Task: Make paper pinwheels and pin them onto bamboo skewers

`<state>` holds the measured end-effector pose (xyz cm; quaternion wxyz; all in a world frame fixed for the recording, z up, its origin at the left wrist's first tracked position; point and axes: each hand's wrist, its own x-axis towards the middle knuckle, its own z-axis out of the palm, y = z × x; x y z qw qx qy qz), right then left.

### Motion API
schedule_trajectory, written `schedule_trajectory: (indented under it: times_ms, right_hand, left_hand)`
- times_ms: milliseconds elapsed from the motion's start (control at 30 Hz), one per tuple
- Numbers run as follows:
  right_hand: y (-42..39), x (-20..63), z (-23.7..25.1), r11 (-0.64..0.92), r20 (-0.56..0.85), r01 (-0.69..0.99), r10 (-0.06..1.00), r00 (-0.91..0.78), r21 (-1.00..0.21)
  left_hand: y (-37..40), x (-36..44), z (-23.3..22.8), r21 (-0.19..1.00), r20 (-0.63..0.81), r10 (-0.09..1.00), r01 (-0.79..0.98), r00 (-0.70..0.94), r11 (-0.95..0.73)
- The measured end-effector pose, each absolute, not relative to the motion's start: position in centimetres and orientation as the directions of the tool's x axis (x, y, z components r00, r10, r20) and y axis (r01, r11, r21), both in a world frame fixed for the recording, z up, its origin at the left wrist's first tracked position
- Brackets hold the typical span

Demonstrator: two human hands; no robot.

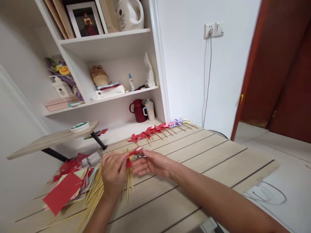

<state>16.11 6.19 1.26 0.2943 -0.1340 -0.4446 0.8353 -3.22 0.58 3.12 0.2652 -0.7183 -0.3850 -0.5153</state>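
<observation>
Red paper piece (129, 160) pinched between both hands over the wooden table (194, 152).

Paper is held at the fingertips of left hand (114, 173) and right hand (152, 162), above a bundle of thin bamboo sticks (97, 191). Folded pinwheels (155, 129) are lined up at 12 o'clock; flat coloured paper squares (68, 184) are stacked at 9 o'clock.

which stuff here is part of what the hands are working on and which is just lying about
In use:
- left hand and right hand, pinching a red paper piece
- bamboo sticks
- stack of coloured paper squares
- row of finished pinwheels

Lying about:
- red jug and speckled cup on the shelf
- framed picture
- roll of tape
</observation>
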Motion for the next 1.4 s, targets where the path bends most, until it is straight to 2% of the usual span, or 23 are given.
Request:
schedule_trajectory:
  times_ms: [33,67,100,200,333,433,533,600,700,833,933,1033,1133,1267,1333,1400]
  right_hand:
    - [6.2,16.1,1.3,-0.429,0.041,-0.395,0.634,-0.772,-0.812]
    - [6.2,16.1,1.4,-0.418,0.049,-0.420,0.659,-0.751,-0.806]
    - [6.1,16.1,1.5,-0.402,0.063,-0.449,0.685,-0.726,-0.798]
    - [5.9,16.0,1.5,-0.355,0.080,-0.512,0.758,-0.647,-0.782]
    - [6.2,15.7,1.1,-0.324,0.017,-0.516,0.835,-0.550,-0.793]
    - [6.8,15.8,0.8,-0.302,-0.024,-0.499,0.872,-0.489,-0.812]
    - [7.4,16.0,0.6,-0.259,-0.049,-0.452,0.904,-0.426,-0.853]
    - [7.6,16.1,0.4,-0.246,-0.060,-0.436,0.916,-0.396,-0.866]
    - [7.8,16.0,0.1,-0.255,-0.079,-0.427,0.918,-0.389,-0.867]
    - [7.7,16.0,0.1,-0.201,-0.022,-0.486,0.937,-0.350,-0.851]
    - [7.7,16.1,0.4,-0.106,0.039,-0.554,0.969,-0.244,-0.826]
    - [7.8,16.0,0.6,-0.038,0.053,-0.577,0.989,-0.139,-0.816]
    - [7.6,15.8,0.6,0.037,0.073,-0.573,0.997,-0.039,-0.819]
    - [6.9,15.5,0.9,0.081,0.097,-0.551,0.995,0.001,-0.831]
    - [6.5,15.3,1.0,0.086,0.109,-0.546,0.994,-0.009,-0.833]
    - [6.1,15.2,1.0,0.085,0.126,-0.530,0.991,-0.041,-0.844]
  left_hand:
    - [0.4,-2.9,2.8,-0.171,0.904,0.234,0.803,0.358,-0.570]
    - [0.3,-2.6,2.4,-0.303,0.847,0.206,0.764,0.490,-0.570]
    - [0.3,-2.3,2.0,-0.378,0.804,0.197,0.738,0.561,-0.559]
    - [0.5,-1.7,0.7,-0.466,0.757,0.187,0.719,0.625,-0.516]
    - [1.2,-2.0,-0.8,-0.458,0.758,0.239,0.756,0.607,-0.467]
    - [1.7,-2.9,-1.8,-0.328,0.824,0.293,0.831,0.484,-0.449]
    - [1.9,-3.7,-2.6,0.008,0.920,0.362,0.917,0.149,-0.399]
    - [2.0,-3.8,-2.8,0.213,0.912,0.408,0.899,-0.042,-0.383]
    - [1.7,-3.4,-2.7,0.323,0.884,0.452,0.854,-0.118,-0.409]
    - [1.1,-2.7,-2.4,0.427,0.876,0.422,0.781,-0.233,-0.456]
    - [1.0,-2.5,-2.6,0.601,0.784,0.516,0.632,-0.345,-0.489]
    - [1.1,-2.1,-3.0,0.773,0.622,0.698,0.419,-0.355,-0.477]
    - [1.3,-1.6,-3.2,0.877,0.475,0.843,0.209,-0.252,-0.432]
    - [1.1,-0.8,-3.0,0.916,0.401,0.907,0.042,-0.130,-0.399]
    - [1.0,-0.6,-2.7,0.921,0.390,0.915,0.027,-0.104,-0.389]
    - [0.9,-0.6,-2.5,0.931,0.364,0.918,0.056,-0.156,-0.360]
